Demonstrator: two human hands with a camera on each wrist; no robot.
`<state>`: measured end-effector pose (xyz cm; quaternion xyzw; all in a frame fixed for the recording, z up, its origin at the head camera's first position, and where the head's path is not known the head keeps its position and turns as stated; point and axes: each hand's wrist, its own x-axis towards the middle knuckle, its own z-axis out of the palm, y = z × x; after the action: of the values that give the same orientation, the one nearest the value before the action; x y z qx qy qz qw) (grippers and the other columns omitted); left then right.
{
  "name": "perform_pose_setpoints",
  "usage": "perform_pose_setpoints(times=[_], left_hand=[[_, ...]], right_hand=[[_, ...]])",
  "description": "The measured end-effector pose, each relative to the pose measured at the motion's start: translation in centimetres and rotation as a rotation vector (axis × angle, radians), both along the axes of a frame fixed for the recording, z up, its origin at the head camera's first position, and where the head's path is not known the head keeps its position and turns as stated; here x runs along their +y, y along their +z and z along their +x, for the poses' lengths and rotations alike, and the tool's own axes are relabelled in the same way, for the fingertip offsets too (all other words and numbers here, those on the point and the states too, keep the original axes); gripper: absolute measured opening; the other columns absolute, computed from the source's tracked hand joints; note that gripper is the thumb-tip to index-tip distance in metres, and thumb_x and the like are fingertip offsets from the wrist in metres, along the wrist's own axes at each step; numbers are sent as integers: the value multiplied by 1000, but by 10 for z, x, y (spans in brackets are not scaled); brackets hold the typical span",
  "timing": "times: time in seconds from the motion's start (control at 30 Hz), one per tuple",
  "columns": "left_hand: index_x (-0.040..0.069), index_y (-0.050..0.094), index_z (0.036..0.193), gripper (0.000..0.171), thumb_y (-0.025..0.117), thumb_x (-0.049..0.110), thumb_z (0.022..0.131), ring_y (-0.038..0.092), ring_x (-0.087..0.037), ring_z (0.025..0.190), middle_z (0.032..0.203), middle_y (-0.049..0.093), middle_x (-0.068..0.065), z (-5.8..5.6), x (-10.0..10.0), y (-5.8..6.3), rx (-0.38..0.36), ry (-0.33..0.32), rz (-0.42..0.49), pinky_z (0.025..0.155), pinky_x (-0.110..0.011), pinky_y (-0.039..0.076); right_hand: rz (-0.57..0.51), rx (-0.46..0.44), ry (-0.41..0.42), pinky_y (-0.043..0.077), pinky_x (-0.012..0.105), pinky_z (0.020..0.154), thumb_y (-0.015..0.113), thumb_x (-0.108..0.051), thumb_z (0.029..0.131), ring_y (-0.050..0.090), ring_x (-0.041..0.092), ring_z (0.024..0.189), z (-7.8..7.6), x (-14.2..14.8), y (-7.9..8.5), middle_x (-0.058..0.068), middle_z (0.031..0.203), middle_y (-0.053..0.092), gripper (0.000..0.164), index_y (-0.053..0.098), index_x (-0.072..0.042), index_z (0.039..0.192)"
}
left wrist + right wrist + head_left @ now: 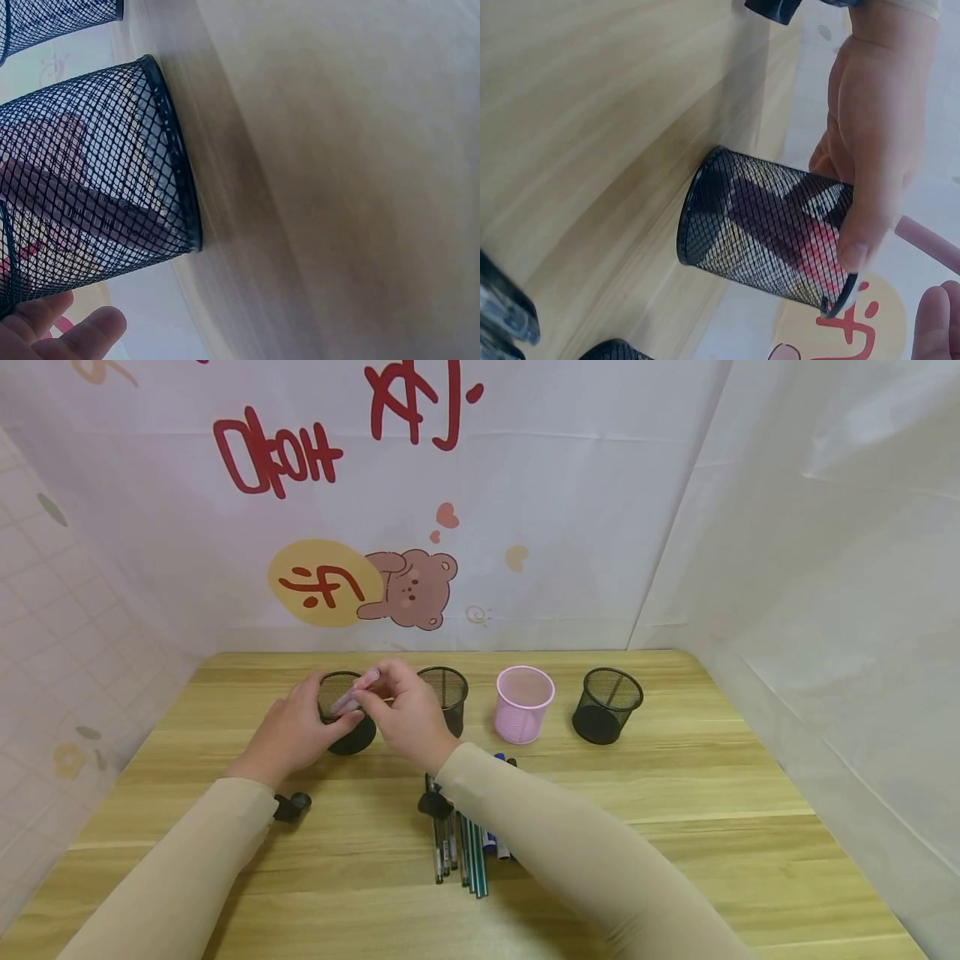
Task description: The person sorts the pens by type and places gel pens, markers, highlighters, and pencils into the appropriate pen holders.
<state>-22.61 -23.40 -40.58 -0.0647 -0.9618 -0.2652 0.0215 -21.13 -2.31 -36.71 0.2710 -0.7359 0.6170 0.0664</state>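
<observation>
Right sleeve (585,843) blocks part of the pen bundle (468,852) lying between the table's (345,885) left and right edges, so no full count there. Past that, the left hand (292,727) has the leftmost black cup (356,737) by the rim near the far left corner, at least one pen showing through its mesh, and the right hand (411,710) pinches a pink pen (366,680) at its mouth. Four cups line the far edge: that one, two more black cups (597,723), one pink cup (521,720).

Four cups (520,724) in row on table (660,827), backdrop (555,585) behind; pens (474,864) before middle two.
</observation>
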Motion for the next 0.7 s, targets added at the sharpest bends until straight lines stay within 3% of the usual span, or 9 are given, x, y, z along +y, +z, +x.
perform_pose_setpoints(times=[0.17, 0.43, 0.53, 0.7], left_hand=[[0, 26, 162, 114, 54, 84, 90, 43, -55, 141, 161, 39, -29, 1, 0, 0, 2, 0, -15, 117, -73, 30], [5, 37, 155, 100, 57, 79, 91, 54, -46, 128, 148, 53, -25, 0, 0, -1, 33, -1, 4, 108, -68, 40], [6, 38, 154, 99, 58, 79, 90, 56, -46, 124, 145, 55, -23, 0, 0, -1, 31, 3, 9, 104, -67, 43], [8, 35, 158, 100, 57, 79, 91, 54, -49, 126, 149, 53, -23, 2, 2, 0, 23, 11, 11, 103, -68, 45]], right_hand=[[63, -6, -3, 58, 16, 79, 68, -4, 101, 72, 10, 93, 0, -5, -3, 9, 103, 76, 8, 61, -8, 104], [155, -54, -9, 56, 16, 80, 71, -14, 102, 70, 1, 95, -1, -5, -8, -2, 100, 77, 8, 63, -16, 101], [213, -69, -20, 55, 16, 79, 70, -19, 103, 69, 0, 97, -1, -3, -9, -6, 103, 78, 6, 68, -17, 108], [282, -86, -42, 55, 17, 81, 69, -26, 103, 70, 2, 104, 0, 0, -11, -5, 116, 78, 24, 71, -16, 126]])
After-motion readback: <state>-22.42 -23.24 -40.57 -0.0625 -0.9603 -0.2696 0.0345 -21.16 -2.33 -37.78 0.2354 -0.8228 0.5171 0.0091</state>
